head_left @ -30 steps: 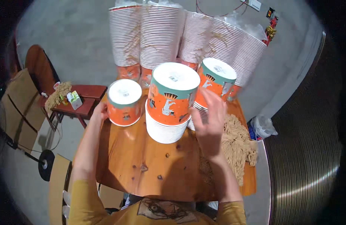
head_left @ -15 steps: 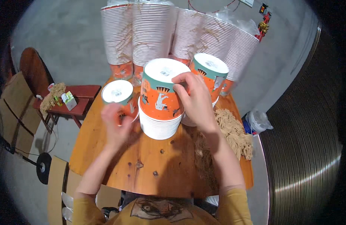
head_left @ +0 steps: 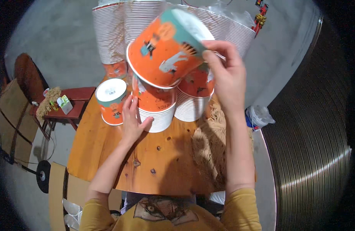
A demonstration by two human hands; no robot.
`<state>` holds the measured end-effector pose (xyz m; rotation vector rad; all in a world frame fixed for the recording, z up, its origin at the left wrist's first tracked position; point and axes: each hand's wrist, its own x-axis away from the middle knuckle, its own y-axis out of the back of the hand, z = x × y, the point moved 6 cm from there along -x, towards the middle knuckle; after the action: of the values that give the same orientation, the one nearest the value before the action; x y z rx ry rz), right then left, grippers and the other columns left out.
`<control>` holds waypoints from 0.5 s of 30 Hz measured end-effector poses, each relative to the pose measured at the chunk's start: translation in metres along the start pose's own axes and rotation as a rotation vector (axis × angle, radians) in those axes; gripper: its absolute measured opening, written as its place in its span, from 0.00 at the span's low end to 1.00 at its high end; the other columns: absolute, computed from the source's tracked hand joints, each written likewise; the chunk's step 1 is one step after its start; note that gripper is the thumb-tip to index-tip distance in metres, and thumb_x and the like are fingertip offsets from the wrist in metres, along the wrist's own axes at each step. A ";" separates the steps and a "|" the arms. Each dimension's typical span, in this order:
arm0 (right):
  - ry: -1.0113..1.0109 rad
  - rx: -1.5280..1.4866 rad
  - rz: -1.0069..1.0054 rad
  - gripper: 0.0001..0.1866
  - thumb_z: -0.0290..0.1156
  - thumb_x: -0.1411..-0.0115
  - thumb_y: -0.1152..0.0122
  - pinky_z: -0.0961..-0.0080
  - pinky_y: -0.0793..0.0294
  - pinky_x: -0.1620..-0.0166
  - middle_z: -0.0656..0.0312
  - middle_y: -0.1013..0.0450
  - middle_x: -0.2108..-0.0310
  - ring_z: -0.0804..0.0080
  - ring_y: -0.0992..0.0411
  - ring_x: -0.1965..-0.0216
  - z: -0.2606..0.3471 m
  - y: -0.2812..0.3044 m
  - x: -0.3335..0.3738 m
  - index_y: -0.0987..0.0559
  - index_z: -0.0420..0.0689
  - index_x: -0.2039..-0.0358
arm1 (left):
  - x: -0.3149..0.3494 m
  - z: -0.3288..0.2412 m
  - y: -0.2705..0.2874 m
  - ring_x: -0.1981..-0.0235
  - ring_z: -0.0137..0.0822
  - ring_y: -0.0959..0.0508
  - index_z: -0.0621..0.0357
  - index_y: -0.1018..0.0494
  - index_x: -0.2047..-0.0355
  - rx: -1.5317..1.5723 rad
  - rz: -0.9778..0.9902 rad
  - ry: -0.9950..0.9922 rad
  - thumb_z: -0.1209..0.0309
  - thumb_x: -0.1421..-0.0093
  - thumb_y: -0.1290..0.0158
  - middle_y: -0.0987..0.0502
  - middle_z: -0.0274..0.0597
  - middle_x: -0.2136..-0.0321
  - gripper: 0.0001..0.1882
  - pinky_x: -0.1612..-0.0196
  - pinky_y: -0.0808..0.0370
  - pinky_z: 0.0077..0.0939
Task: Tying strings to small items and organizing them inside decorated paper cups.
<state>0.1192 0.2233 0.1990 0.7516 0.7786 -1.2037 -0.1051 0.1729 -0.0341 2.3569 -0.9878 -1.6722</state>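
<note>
My right hand (head_left: 229,73) pinches the base edge of an orange and green paper bucket (head_left: 158,52), which is tilted above the table. Below it stands an upside-down stack of paper buckets (head_left: 156,117) with stacked white rims. My left hand (head_left: 133,121) is open, fingers spread against that stack's left side. An upside-down paper bucket (head_left: 110,102) with a white base sits to the left of this hand. Another stack of paper buckets (head_left: 192,107) is at the right, its top partly hidden by the raised bucket and my right hand.
Tall, plastic-wrapped bucket stacks (head_left: 110,36) line the back of the wooden table (head_left: 146,173). Tan stringy fibre (head_left: 210,144) lies at the table's right. A red bench (head_left: 78,111) stands left; a bagged pail (head_left: 259,117) and a ribbed dark surface (head_left: 308,134) are right.
My right hand has lifted the top bucket off the middle stack and tilted it. My left hand has moved from the left bucket to the middle stack's side.
</note>
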 end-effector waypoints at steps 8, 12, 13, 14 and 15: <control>-0.571 -0.578 -0.280 0.17 0.26 0.40 0.46 0.77 0.30 0.56 0.65 0.32 0.62 0.77 0.32 0.63 -0.025 0.063 0.166 0.34 0.43 0.51 | 0.041 -0.111 0.033 0.41 0.53 0.44 0.59 0.33 0.48 0.362 0.252 -0.186 0.56 0.52 0.36 0.45 0.51 0.43 0.34 0.41 0.44 0.48; -0.787 -0.419 -0.279 0.15 0.25 0.41 0.46 0.77 0.30 0.60 0.65 0.30 0.64 0.77 0.32 0.65 -0.052 0.065 0.227 0.31 0.41 0.53 | 0.035 -0.160 0.043 0.63 0.52 0.26 0.65 0.28 0.60 0.438 0.317 -0.138 0.69 0.45 0.44 0.26 0.50 0.68 0.15 0.53 0.32 0.42; -0.950 -0.273 -0.205 0.14 0.24 0.41 0.46 0.75 0.30 0.60 0.64 0.29 0.64 0.75 0.31 0.65 -0.055 0.063 0.232 0.30 0.40 0.54 | 0.038 -0.157 0.042 0.66 0.51 0.26 0.65 0.29 0.59 0.377 0.318 -0.089 0.71 0.45 0.44 0.26 0.50 0.69 0.14 0.57 0.31 0.40; -0.901 -0.134 -0.167 0.09 0.24 0.40 0.47 0.71 0.29 0.58 0.62 0.27 0.66 0.68 0.29 0.64 -0.060 0.068 0.233 0.27 0.42 0.58 | 0.042 -0.154 0.043 0.68 0.51 0.26 0.65 0.29 0.59 0.315 0.318 -0.039 0.73 0.45 0.45 0.25 0.50 0.70 0.14 0.60 0.30 0.37; -0.906 -0.133 -0.169 0.09 0.24 0.40 0.47 0.71 0.29 0.58 0.62 0.27 0.66 0.68 0.29 0.64 -0.066 0.076 0.239 0.27 0.42 0.58 | 0.037 -0.156 0.045 0.71 0.47 0.26 0.63 0.29 0.57 0.288 0.347 -0.114 0.75 0.45 0.45 0.25 0.47 0.72 0.14 0.65 0.31 0.34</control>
<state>0.2285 0.1716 -0.0308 -0.0165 0.1567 -1.4480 0.0181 0.0722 0.0165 2.0947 -1.6485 -1.6314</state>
